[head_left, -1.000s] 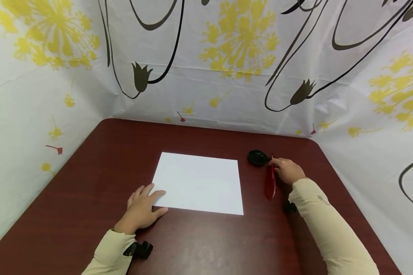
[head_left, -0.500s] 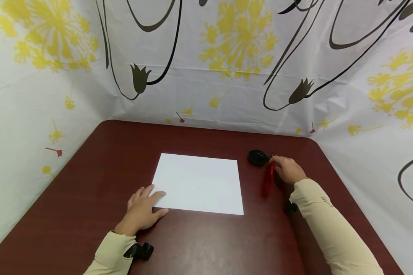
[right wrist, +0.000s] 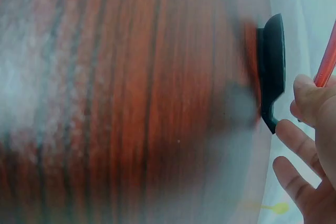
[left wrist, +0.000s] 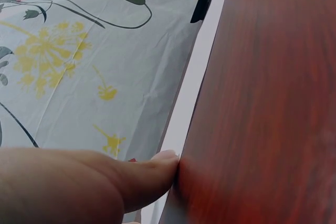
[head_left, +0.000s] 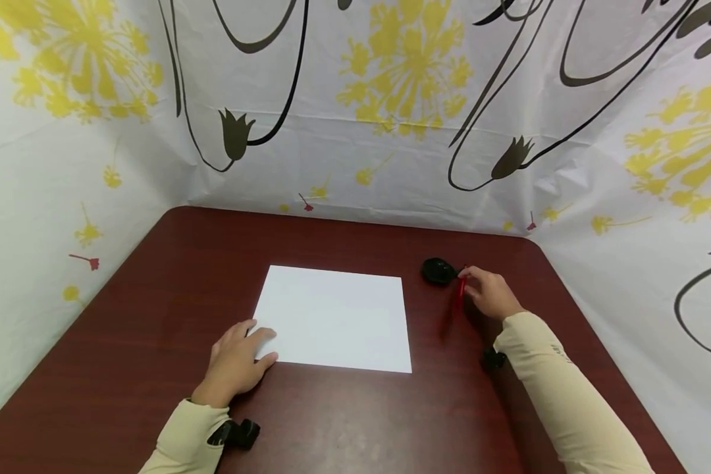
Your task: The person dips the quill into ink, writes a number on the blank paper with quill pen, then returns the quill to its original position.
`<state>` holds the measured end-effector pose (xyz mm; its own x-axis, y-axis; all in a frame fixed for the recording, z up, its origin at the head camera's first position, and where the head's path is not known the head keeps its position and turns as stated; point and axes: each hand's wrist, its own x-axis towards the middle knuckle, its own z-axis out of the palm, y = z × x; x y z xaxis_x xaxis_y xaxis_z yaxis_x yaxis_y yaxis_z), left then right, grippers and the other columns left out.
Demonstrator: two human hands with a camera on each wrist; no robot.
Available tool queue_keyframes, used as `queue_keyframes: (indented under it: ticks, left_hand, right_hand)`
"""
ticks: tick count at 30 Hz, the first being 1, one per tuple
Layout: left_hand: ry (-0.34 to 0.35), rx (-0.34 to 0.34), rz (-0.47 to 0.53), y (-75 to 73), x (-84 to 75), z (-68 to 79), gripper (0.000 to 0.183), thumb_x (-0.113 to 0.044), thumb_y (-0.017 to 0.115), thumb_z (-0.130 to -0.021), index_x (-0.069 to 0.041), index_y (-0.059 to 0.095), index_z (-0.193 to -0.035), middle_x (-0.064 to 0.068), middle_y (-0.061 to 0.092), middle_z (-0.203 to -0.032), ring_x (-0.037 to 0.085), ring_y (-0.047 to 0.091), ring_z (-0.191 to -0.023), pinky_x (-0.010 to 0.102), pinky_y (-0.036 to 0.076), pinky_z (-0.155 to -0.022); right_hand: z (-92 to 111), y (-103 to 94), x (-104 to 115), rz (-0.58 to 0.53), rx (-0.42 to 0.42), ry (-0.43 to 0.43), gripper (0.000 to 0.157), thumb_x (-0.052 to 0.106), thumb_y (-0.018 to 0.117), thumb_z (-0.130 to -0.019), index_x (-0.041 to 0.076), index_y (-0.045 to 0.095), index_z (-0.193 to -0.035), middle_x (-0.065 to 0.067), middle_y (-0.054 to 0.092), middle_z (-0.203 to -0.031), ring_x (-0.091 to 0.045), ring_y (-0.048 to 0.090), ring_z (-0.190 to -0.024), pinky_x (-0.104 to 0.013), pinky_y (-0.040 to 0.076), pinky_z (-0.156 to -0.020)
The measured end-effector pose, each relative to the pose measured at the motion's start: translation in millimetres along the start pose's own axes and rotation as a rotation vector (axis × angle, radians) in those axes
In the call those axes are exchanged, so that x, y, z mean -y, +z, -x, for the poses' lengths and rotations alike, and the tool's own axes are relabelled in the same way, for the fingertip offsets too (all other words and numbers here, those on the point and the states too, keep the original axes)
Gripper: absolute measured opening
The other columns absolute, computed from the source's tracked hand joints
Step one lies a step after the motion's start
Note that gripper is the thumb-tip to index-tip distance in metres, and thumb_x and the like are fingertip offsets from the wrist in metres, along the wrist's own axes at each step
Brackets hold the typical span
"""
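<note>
A white sheet of paper lies on the dark red-brown table. My left hand rests at its lower left corner with fingers spread, and the thumb touches the near edge. At the right, my right hand pinches a slim red pen-like stick near its far end; the near end is blurred. In the right wrist view, the red stick rises from between thumb and finger, while other fingers stay extended. Just left of that hand sits a black oval object with a short neck; its exact kind is unclear.
The table has rounded far corners. White cloth printed with yellow flowers and dark stems hangs behind and at both sides. A black band with a small box is worn on my left wrist, and another dark device on my right.
The red stick's near end has swung left in my right fingers. My left hand, the paper and the black object keep their places; the whole head view has shifted slightly.
</note>
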<state>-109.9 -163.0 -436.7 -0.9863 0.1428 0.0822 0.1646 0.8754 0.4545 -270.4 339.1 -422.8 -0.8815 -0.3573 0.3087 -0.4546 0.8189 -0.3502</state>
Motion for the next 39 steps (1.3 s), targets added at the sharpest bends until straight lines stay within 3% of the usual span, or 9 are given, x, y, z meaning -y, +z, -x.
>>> queue_keyframes:
  ticks: [18, 21, 26, 29, 35, 39]
  left_hand:
    - [-0.011, 0.015, -0.001, -2.0, 0.2, -0.5, 0.041, -0.025, 0.069, -0.09, -0.011, 0.06, -0.127, 0.025, 0.043, -0.139, 0.046, 0.035, -0.129, 0.067, 0.03, -0.096]
    - [-0.011, 0.014, 0.002, -2.0, 0.0, -0.6, 0.041, -0.025, 0.069, -0.09, -0.011, 0.06, -0.127, 0.025, 0.043, -0.14, 0.046, 0.035, -0.13, 0.068, 0.03, -0.096]
    - [-0.004, 0.012, 0.001, -2.0, 0.3, -0.4, 0.041, -0.025, 0.069, -0.09, -0.01, 0.06, -0.127, 0.026, 0.043, -0.14, 0.047, 0.035, -0.13, 0.068, 0.03, -0.095]
    - [-0.001, 0.014, -0.001, -2.4, 1.0, 0.1, 0.042, -0.026, 0.069, -0.09, -0.01, 0.06, -0.128, 0.026, 0.043, -0.14, 0.047, 0.035, -0.13, 0.068, 0.03, -0.095]
    - [0.011, 0.01, 0.006, -2.7, 1.3, 0.0, 0.043, -0.026, 0.069, -0.09, -0.009, 0.06, -0.129, 0.027, 0.043, -0.14, 0.048, 0.035, -0.13, 0.068, 0.03, -0.095]
    - [0.011, 0.009, 0.01, -2.9, 1.1, -0.2, 0.044, -0.026, 0.069, -0.09, -0.009, 0.06, -0.129, 0.027, 0.043, -0.14, 0.048, 0.035, -0.13, 0.068, 0.03, -0.095]
  right_hand:
    - [-4, -0.3, 9, -0.163, -0.009, 0.124, 0.022, 0.002, 0.064, -0.091, 0.0, 0.061, -0.113, -0.019, 0.068, -0.104, -0.033, 0.066, -0.088, -0.051, 0.05, -0.075]
    - [-4, -1.0, 11, -0.207, -0.025, 0.148, 0.022, 0.003, 0.065, -0.092, -0.001, 0.061, -0.113, -0.018, 0.069, -0.101, -0.029, 0.067, -0.087, -0.044, 0.052, -0.073]
    - [-7, -1.3, 15, -0.287, -0.068, 0.165, 0.024, 0.006, 0.068, -0.09, -0.005, 0.062, -0.111, -0.017, 0.068, -0.095, -0.012, 0.065, -0.079, -0.021, 0.049, -0.067]
    - [-9, 0.3, 17, -0.351, -0.079, 0.181, 0.027, 0.007, 0.069, -0.09, -0.007, 0.061, -0.111, -0.02, 0.067, -0.097, -0.003, 0.062, -0.079, -0.015, 0.047, -0.068]
    - [-12, 2.4, 20, -0.508, -0.082, 0.305, 0.029, 0.008, 0.068, -0.091, -0.006, 0.058, -0.115, -0.021, 0.066, -0.097, -0.004, 0.062, -0.075, -0.021, 0.051, -0.062]
    - [-13, 0.3, 25, -0.608, -0.094, 0.365, 0.035, 0.013, 0.068, -0.092, -0.005, 0.055, -0.119, -0.01, 0.066, -0.096, -0.005, 0.065, -0.075, -0.024, 0.054, -0.063]
